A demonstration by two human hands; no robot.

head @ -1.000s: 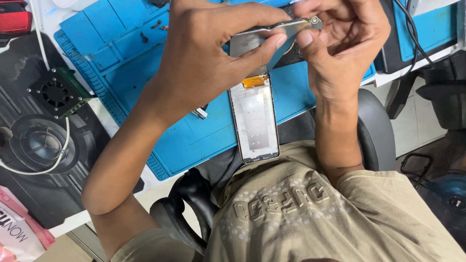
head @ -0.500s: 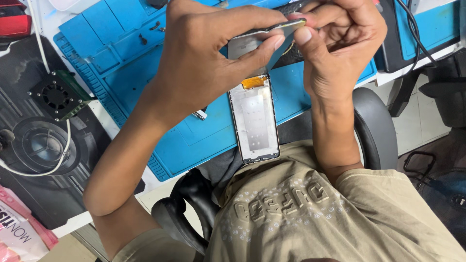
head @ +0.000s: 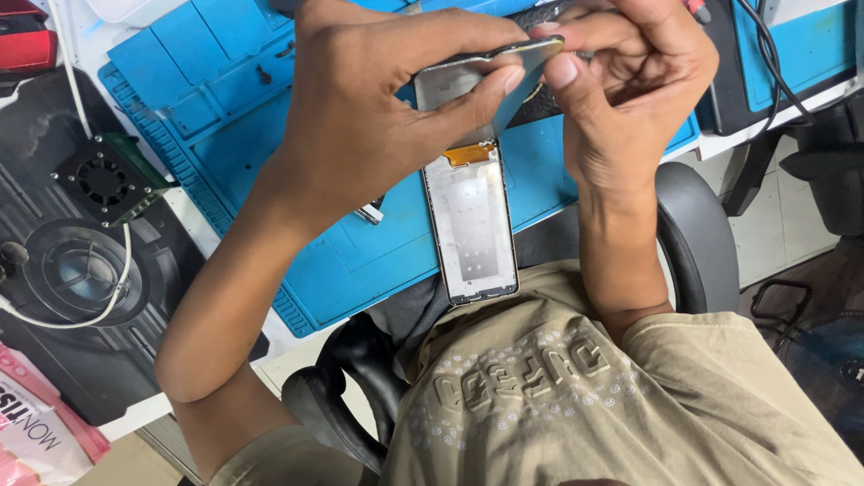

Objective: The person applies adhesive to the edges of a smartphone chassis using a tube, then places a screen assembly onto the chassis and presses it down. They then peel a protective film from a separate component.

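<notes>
My left hand grips the upper part of an opened phone from the side, thumb across a grey panel. My right hand pinches the top corner of that panel between thumb and fingertips. Below the hands, the phone's silver inner frame hangs down to my shirt, with an orange flex strip at its upper end. Whether the panel and the frame are separate pieces is hidden by my fingers.
A blue work mat covers the bench under the hands, with a small metal tool on it. A small black fan and a round black part sit on the left. A black chair arm and cables are on the right.
Both hands and the phone have shifted slightly up and to the right; the grip looks the same.
</notes>
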